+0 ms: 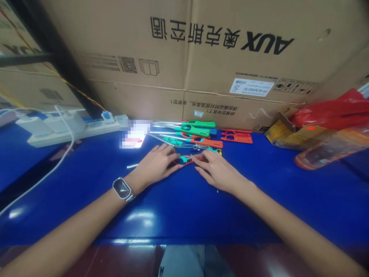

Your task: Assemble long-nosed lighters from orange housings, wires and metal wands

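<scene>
- Bare forearms are lying nearest the camera, extending forward over a glossy blue worktop; a watch is encircling the left wrist.
- Left hand is apparently pinching the left end of a red handle piece, thumb and finger bearing on it from opposite sides.
- Right hand is curling its fingertips at the piece's other end; the view is not showing whether they are gripping or only touching.
- Position of the red handle piece: it is lying between the two hands, near the middle of the worktop, with a teal insert showing beside the left fingertips. Contact with the surface is not being shown clearly.
- Handling, as judged: the piece is looking like thin moulded plastic, thus probably light, fairly stiff and somewhat slippery. Its narrow edges and small inner parts are seeming the most fragile points.
- Advisable hold: a light pinch on the outer edges near each end is seeming safest; pressure over the middle could be dislodging the insert.
- Surroundings: a green-handled lighter and an orange-handled lighter are lying beyond the hands; loose red handles are lying farther right.
</scene>
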A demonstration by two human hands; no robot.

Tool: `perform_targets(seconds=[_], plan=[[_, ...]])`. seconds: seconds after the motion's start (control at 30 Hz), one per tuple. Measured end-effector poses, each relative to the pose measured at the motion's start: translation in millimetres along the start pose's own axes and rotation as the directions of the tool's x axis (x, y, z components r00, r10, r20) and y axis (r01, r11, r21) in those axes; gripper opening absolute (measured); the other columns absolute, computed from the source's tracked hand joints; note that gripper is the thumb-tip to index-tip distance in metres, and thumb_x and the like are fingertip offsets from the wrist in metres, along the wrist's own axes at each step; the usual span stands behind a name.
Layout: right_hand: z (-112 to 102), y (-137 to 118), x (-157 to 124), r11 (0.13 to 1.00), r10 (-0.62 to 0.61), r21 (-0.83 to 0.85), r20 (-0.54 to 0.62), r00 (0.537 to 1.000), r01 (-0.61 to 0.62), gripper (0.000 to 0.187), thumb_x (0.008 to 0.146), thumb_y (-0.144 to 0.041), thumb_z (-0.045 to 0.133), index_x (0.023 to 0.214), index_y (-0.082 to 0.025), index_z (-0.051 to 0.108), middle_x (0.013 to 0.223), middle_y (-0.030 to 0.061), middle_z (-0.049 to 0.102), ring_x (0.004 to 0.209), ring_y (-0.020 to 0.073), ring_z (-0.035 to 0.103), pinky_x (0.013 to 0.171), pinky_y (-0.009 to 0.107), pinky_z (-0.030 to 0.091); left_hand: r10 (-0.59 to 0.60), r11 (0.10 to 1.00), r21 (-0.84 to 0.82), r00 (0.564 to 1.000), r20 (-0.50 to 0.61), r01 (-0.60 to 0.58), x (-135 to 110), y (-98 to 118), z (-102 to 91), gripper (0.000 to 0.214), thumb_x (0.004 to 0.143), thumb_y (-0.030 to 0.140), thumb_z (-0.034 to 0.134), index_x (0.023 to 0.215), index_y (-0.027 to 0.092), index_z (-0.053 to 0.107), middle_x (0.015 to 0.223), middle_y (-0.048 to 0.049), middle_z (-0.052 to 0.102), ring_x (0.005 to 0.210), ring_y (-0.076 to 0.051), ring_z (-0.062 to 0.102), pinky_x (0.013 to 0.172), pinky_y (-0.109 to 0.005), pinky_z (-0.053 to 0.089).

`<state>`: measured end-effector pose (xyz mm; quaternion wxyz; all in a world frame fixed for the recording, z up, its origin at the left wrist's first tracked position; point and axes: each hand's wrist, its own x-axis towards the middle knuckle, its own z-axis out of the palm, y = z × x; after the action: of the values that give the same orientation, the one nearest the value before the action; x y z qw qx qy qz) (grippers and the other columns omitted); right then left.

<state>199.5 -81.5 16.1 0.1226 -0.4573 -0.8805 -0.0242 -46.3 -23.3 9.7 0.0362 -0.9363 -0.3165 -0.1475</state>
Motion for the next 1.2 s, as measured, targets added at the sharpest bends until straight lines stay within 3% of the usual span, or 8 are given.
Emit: perform_targets(seconds=[0.13, 0.3, 0.43, 0.67, 0.97, 1.1, 1.2], plan=[[0, 4, -2, 0.996, -0.013, 0.083, -0.001, 1.0, 0.013, 0.038, 0.101, -0.033, 0.047, 0.131, -0.016, 0.064, 0.113, 0.0159, 0.061, 0.11, 0.0281, 0.057, 0.094, 0.049, 0.051, 0.035, 0.999, 0.042, 0.998, -0.047, -0.033, 6, 16, -0.7, 0.049, 0.1, 0.047, 0.046, 0.137, 0.017, 0.055, 0.125, -0.0134, 0.06, 0.113, -0.031, 0.054, 0.09, -0.045, 0.047], [0, 8, 0, 0.978, 0.039, 0.206, -0.042, 0.998, -0.029, 0.033, 0.102, -0.027, 0.044, 0.121, -0.019, 0.07, 0.108, 0.0117, 0.059, 0.1, 0.0228, 0.059, 0.09, 0.042, 0.052, 0.107, 0.994, -0.026, 0.994, -0.015, -0.107, 14, 28, 4.7, 0.032, 0.104, 0.027, 0.042, 0.121, 0.016, 0.067, 0.112, -0.0106, 0.064, 0.105, -0.025, 0.057, 0.09, -0.039, 0.049], [-7, 16, 11, 0.99, 0.082, 0.122, -0.067, 0.994, -0.073, 0.026, 0.097, -0.02, 0.052, 0.114, -0.019, 0.071, 0.11, 0.0119, 0.061, 0.105, 0.0258, 0.057, 0.091, 0.045, 0.048, 0.099, 0.994, -0.049, 0.995, -0.028, -0.1, 14, 25, 8.5, 0.032, 0.104, 0.025, 0.041, 0.119, 0.014, 0.068, 0.106, -0.011, 0.064, 0.101, -0.023, 0.057, 0.091, -0.04, 0.051], [-17, 24, 28, 0.999, 0.013, 0.048, 0.078, 0.997, -0.017, 0.012, 0.092, -0.018, 0.062, 0.099, -0.017, 0.072, 0.105, 0.01, 0.069, 0.105, 0.027, 0.06, 0.089, 0.043, 0.047, 0.077, 0.996, -0.041, 0.997, -0.028, -0.079, 15, 26, 9.4, 0.031, 0.103, 0.024, 0.043, 0.119, 0.014, 0.066, 0.106, -0.0115, 0.061, 0.103, -0.024, 0.056, 0.091, -0.041, 0.05], [-15, 32, 27, 0.975, 0.005, 0.221, 0.118, 0.993, -0.032, 0.015, 0.095, -0.018, 0.057, 0.102, -0.017, 0.07, 0.109, 0.009, 0.067, 0.099, 0.0208, 0.065, 0.088, 0.035, 0.05, 0.069, 0.998, -0.013, 0.998, -0.004, -0.069, 16, 26, 8.1, 0.031, 0.103, 0.025, 0.041, 0.119, 0.016, 0.065, 0.106, -0.0107, 0.058, 0.1, -0.025, 0.055, 0.086, -0.039, 0.046], [-23, 30, 36, 0.991, 0.015, 0.131, 0.198, 0.98, -0.042, 0.014, 0.087, -0.013, 0.063, 0.098, -0.016, 0.072, 0.106, 0.0095, 0.068, 0.089, 0.0204, 0.065, 0.077, 0.031, 0.049, 0.07, 0.997, -0.044, 0.998, 0.0, -0.07, 15, 24, 8.2, 0.031, 0.103, 0.026, 0.04, 0.119, 0.016, 0.065, 0.107, -0.0107, 0.058, 0.101, -0.025, 0.054, 0.087, -0.039, 0.046], [-30, 30, 42, 0.984, 0.042, 0.159, 0.242, 0.969, -0.082, 0.012, 0.084, -0.015, 0.067, 0.094, -0.015, 0.073, 0.096, 0.0079, 0.071, 0.078, 0.0174, 0.064, 0.068, 0.028, 0.045, 0.075, 0.996, -0.049, 0.997, 0.011, -0.074, 15, 23, 8.2, 0.033, 0.104, 0.026, 0.038, 0.119, 0.016, 0.066, 0.107, -0.0107, 0.058, 0.102, -0.025, 0.054, 0.089, -0.04, 0.046]])
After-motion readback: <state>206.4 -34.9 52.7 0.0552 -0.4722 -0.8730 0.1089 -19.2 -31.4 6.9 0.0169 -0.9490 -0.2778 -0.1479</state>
